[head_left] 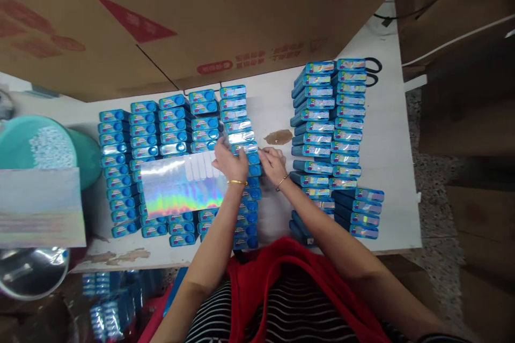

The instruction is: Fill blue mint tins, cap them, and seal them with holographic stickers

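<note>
Step in hand: a strip of holographic label going onto a blue box (pixel 244 148) in the column nearest the table's middle. By the look of it, you do best to square the strip to the box's long edges before you press, then rub from one end to the other so no bubble is trapped; steady the box so its neighbours in the column stay in line.

Left hand (pixel 230 162): palm down, wrist bent, gold bangle at the wrist; fingers pinched together on the near end of the strip on that box. Its heel lies over the right edge of the sheet (pixel 181 185), which rests on the boxes toward the table's front edge, left of centre.

Right hand (pixel 272 163): palm down just beside the same column, thin bracelet at the wrist; fingers curled against the box's right end. Whether it clamps the box or only rests on it, you cannot tell.

Both forearms run in from the front edge and converge on that one box.

Also present: rows of boxes (pixel 161 134) toward the left edge; stacks (pixel 330 118) toward the right edge; a brown patch (pixel 278 137) on the bare table (pixel 396 139) between them; a teal bucket (pixel 44 147) off the left edge.
</note>
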Action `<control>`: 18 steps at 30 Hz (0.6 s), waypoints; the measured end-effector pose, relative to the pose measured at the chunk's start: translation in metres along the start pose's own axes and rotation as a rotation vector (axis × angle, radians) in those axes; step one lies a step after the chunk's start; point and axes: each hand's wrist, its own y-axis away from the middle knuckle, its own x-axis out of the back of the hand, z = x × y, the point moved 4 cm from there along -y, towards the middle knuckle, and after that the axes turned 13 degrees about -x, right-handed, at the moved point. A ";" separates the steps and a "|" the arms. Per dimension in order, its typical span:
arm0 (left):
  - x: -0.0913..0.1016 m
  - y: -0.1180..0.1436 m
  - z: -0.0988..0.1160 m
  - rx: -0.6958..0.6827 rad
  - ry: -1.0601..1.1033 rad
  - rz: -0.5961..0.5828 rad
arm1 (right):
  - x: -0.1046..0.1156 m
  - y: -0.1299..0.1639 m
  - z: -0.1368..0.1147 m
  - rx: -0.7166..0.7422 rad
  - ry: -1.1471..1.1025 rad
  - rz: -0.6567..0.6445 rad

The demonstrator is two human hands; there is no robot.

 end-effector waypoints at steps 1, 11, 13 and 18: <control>0.003 -0.002 -0.003 0.007 0.065 -0.014 | 0.004 0.000 -0.003 0.022 0.038 0.024; 0.139 -0.057 -0.097 -0.395 -0.315 -0.238 | -0.052 0.042 -0.150 0.463 0.325 -0.151; 0.140 -0.056 -0.111 -0.455 -0.386 -0.387 | -0.079 0.044 -0.158 0.441 0.407 -0.186; 0.133 -0.040 -0.120 -0.620 -0.450 -0.455 | -0.105 0.040 -0.149 0.449 0.498 -0.198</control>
